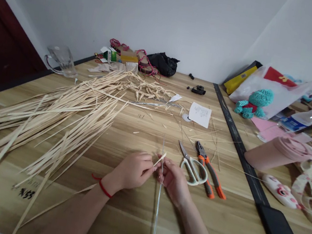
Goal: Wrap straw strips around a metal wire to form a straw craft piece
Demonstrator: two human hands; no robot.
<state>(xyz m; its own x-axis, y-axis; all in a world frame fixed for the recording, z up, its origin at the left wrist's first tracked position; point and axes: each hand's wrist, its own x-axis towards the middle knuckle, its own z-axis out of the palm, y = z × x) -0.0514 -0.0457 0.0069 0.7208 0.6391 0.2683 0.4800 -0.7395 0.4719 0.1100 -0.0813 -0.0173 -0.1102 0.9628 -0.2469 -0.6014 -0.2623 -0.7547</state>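
1. I count one pair of scissors (187,157), one pair of pliers (203,155), one white paper (199,115) and one blue doll (261,98). The pile of strips (66,114) has too many to count.
2. The left grip (133,171), left of the scissors, is pinched small on one short strip (160,159).
3. The right grip (173,180), just left of the scissors, is narrow, with its fingers curled round thin wire (157,213). I can't tell how many wires.
4. The short strip is at the fingertips of both grips, left of the scissors, and goes across the wire.
5. The strips are pale, flat and long, like dry grass. The wire is shiny and almost straight. The scissors have white loops; the pliers, just right of them, have orange and gray handles. The doll, farther off to the right of the scissors, looks knitted and bumpy. The surface (126,220) has wood stripes.
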